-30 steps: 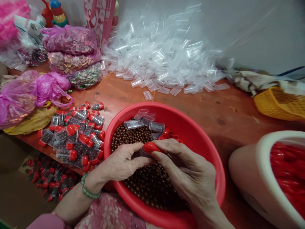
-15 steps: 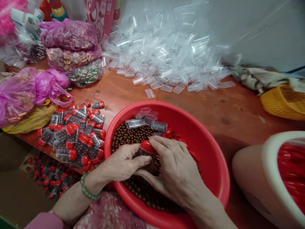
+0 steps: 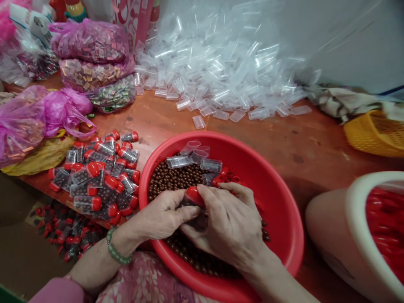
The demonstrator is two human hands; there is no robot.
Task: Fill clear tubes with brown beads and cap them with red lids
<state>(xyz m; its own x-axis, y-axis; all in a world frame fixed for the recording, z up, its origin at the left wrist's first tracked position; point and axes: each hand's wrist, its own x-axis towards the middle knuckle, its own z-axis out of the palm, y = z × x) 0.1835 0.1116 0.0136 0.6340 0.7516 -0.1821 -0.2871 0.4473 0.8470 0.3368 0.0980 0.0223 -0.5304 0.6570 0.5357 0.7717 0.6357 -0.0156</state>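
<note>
Over a red plastic basin (image 3: 285, 198), both my hands are closed on one small clear container with a red cap (image 3: 193, 195). My left hand (image 3: 164, 213), with a green bead bracelet (image 3: 116, 248) at its wrist, grips the container from the left. Fingers of my right hand (image 3: 229, 223) press against the cap and the container's right side; they hide most of its body. Brown chocolate-like balls (image 3: 172, 179) fill much of the basin. On top of them lie several empty clear containers (image 3: 211, 165), with loose red caps (image 3: 225, 176) partly behind my right hand.
Filled red-capped containers (image 3: 101, 172) are heaped left of the basin, with more (image 3: 67, 231) below the table edge. Clear empty containers (image 3: 221, 75) pile against the wall. Pink bags (image 3: 94, 42) stand at left, a white bucket of red pieces (image 3: 356, 202) and yellow basket (image 3: 372, 134) at right.
Both hands stay on the same capped container. My right hand has shifted slightly, its fingers moving around the cap, and one finger now sticks out to the right. The camera view has moved slightly.
</note>
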